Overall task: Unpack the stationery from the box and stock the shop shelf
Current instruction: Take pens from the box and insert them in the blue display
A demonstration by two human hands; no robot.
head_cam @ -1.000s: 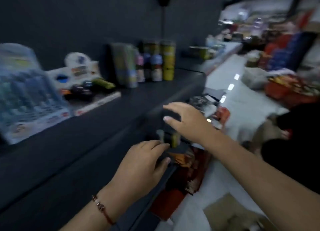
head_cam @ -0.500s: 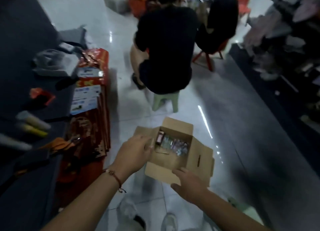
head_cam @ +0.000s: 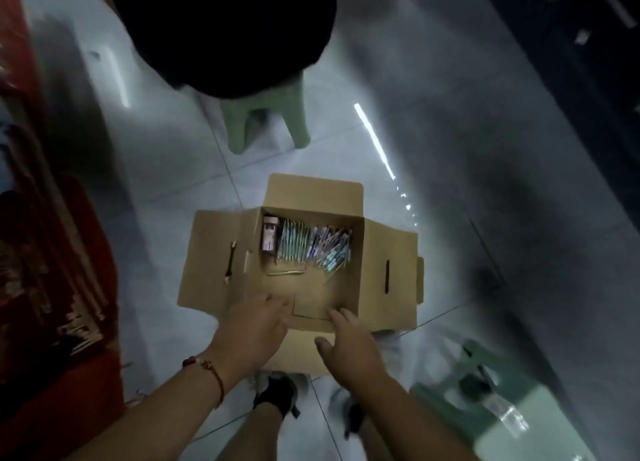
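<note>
Resting on glossy floor tiles [head_cam: 467, 170], your square cardboard box [head_cam: 388, 253] holds pen packs [head_cam: 311, 247]; your left hand [head_cam: 254, 329] and right hand [head_cam: 346, 346], both open and empty, touch its near wall.

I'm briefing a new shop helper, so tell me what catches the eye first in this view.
The open box on the floor at centre stands out, with packs stacked along its far side and one loose pen lying in front of them. Both hands reach over its near edge, left hand and right hand, each empty. Behind the box, someone in black sits on a green stool.
</note>
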